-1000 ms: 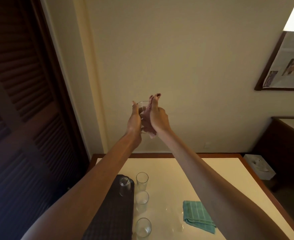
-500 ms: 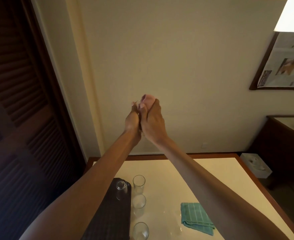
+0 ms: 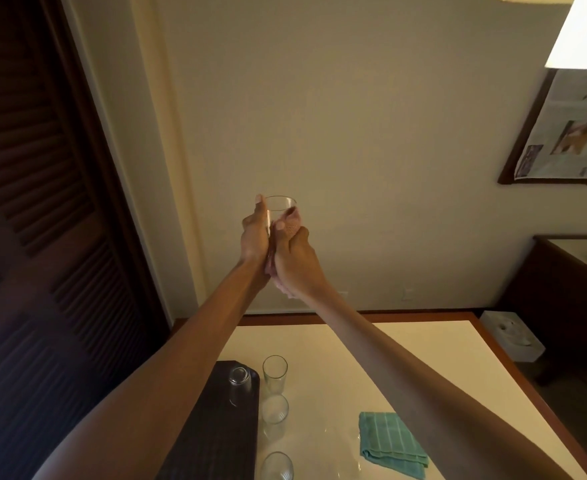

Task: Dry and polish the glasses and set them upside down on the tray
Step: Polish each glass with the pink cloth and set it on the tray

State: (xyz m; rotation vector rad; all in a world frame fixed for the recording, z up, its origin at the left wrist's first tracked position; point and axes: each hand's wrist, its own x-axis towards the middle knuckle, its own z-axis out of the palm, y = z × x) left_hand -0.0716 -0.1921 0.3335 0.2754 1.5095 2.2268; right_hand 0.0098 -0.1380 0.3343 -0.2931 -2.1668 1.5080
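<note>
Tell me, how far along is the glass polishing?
Done: one upturned glass sits on the dark tray. In hand: the left hand holds a raised glass while the right hand rubs it with a pink cloth. Left: three upright glasses wait on the table.

Dim warm room, brightest at the lampshade (image 3: 583,32) glowing upper right of the frame, louvred door (image 3: 36,237) at left sunk in shadow, soft focus overall, wide-angle bending at the edges
</note>
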